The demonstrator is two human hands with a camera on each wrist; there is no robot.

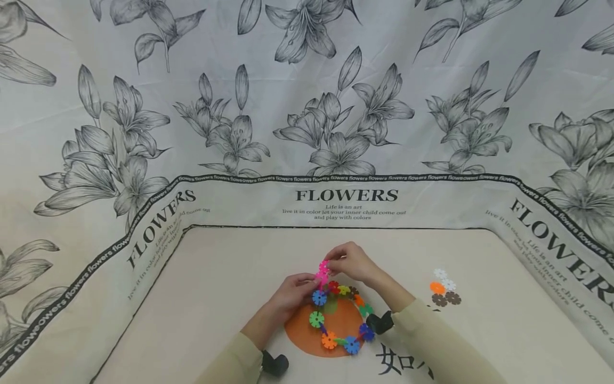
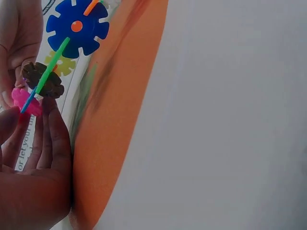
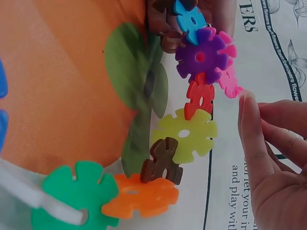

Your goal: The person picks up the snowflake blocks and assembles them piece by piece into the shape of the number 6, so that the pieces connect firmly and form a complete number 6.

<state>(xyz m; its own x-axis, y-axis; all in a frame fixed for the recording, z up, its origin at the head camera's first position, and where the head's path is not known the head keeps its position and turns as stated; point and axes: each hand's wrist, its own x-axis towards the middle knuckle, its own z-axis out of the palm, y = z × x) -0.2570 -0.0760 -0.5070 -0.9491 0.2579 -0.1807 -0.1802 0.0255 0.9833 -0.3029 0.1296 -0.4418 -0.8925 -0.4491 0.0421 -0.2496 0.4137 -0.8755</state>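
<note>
A ring of interlocking plastic flower discs point(image 1: 329, 340), in many colours, hangs tilted in front of me. At the ring's upper left, my left hand point(image 1: 293, 292) grips it, thumb and fingertips about a light-blue disc point(image 3: 191, 20) and pink disc point(image 2: 26, 101). Slotted beside a purple disc point(image 3: 201, 56), pink pieces point(image 1: 323, 271) stick up from the ring. My right hand point(image 1: 354, 262) pinches the outer edge of the pink pieces; its fingertips point(image 3: 247, 103) show there in the right wrist view. Red, yellow, brown, orange and green discs continue the chain.
Several loose discs, white point(image 1: 447, 282), orange point(image 1: 437, 288) and brown point(image 1: 452, 297), lie to the right. Under the ring, the beige tablecloth point(image 1: 230, 266) has a printed orange fruit point(image 1: 298, 330) and black characters point(image 1: 395, 360). A flower-printed curtain point(image 1: 307, 133) rises behind.
</note>
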